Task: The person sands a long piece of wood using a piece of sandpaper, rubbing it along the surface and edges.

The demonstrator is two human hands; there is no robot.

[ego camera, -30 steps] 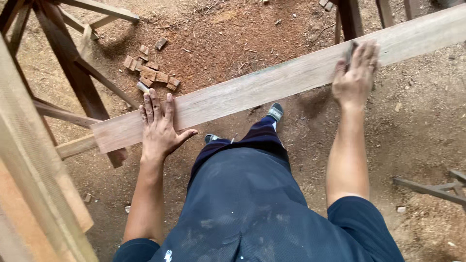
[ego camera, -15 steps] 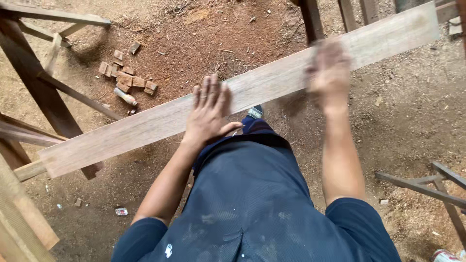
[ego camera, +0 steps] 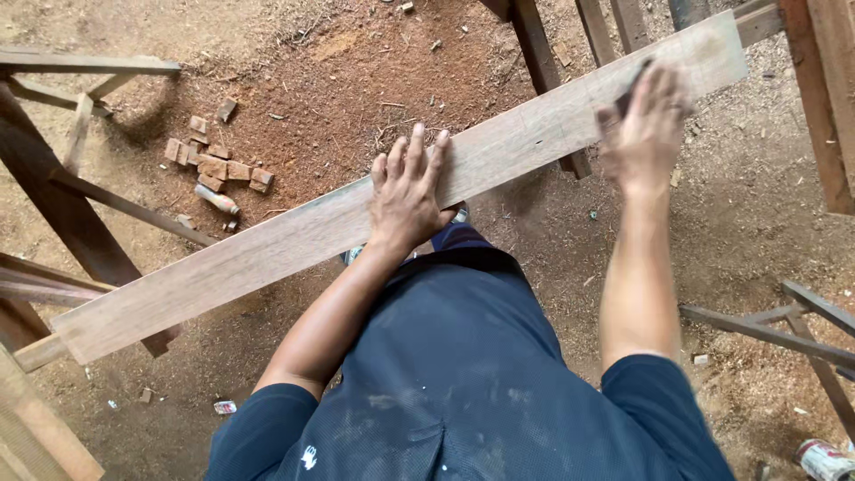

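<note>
A long pale wooden plank runs slanted from lower left to upper right, resting on wooden trestles. My left hand lies flat on its middle, fingers spread, palm pressing down. My right hand rests on the plank near its right end and is blurred by motion. A small dark shape shows at its fingertips; I cannot tell whether it is held. My dark blue shirt fills the bottom of the view.
A wooden trestle stands at the left and more timber legs at the top right. Small wood offcuts lie on the sawdust-covered dirt floor. Thin metal bars lie at the right, and a can lies in the bottom right corner.
My left hand has slid from the plank's left part to its middle. My right hand stays near the right end and is now blurred. The view has shifted left along the plank.
</note>
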